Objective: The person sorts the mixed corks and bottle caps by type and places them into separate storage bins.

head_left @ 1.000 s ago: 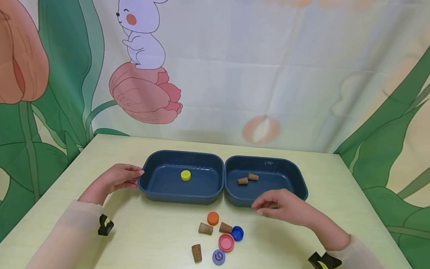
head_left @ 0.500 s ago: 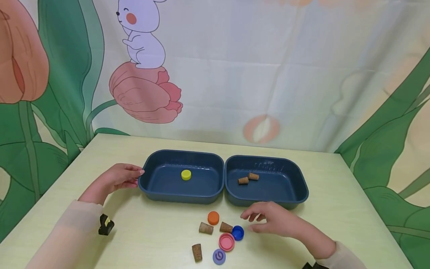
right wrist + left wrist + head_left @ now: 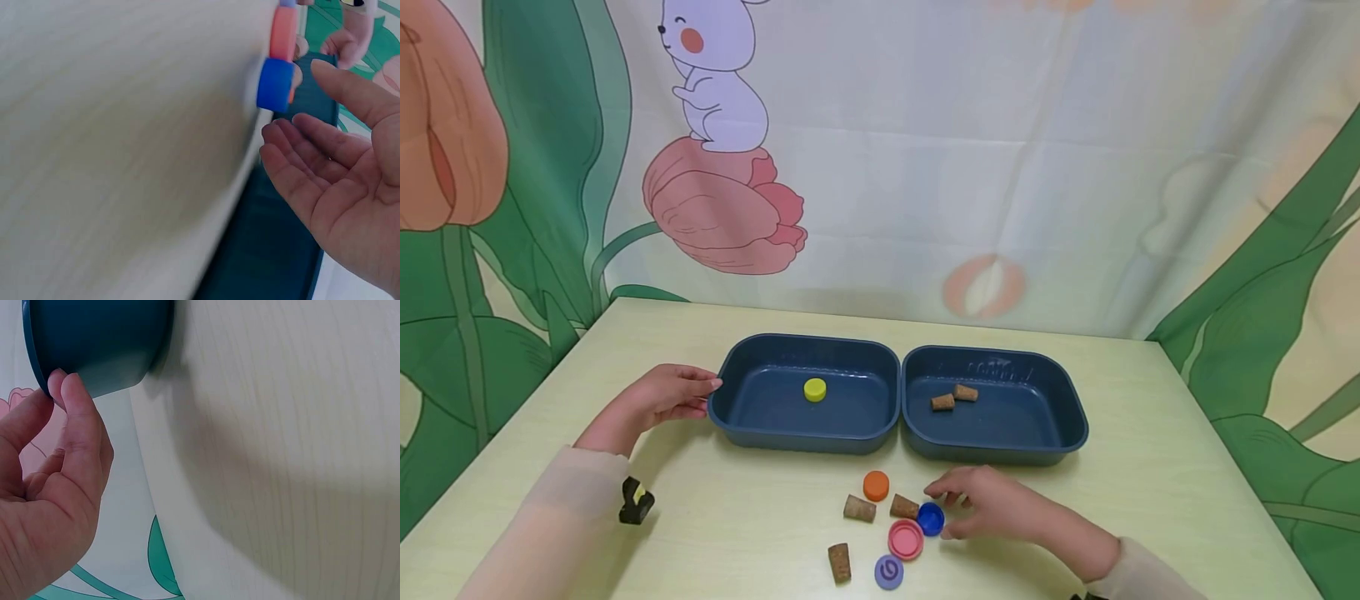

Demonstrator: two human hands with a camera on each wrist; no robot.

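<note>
My left hand pinches the left end of a dark blue plastic bin, fingertips right at its rim in the left wrist view. A yellow bottle cap lies inside. My right hand hovers with thumb and fingers spread around the near side of a blue bottle cap; the right wrist view has a gap between the fingers and this cap. Close by lie a cork, a pink cap, an orange cap and a purple cap.
A second dark blue bin stands against the first on the right, with two corks in it. Two more corks, one pale and one darker, lie left of the caps. A printed curtain hangs behind the table.
My right hand has moved left and toward me, from the front of the right bin down to the blue cap, its fingers spreading. The left hand stays at its bin.
</note>
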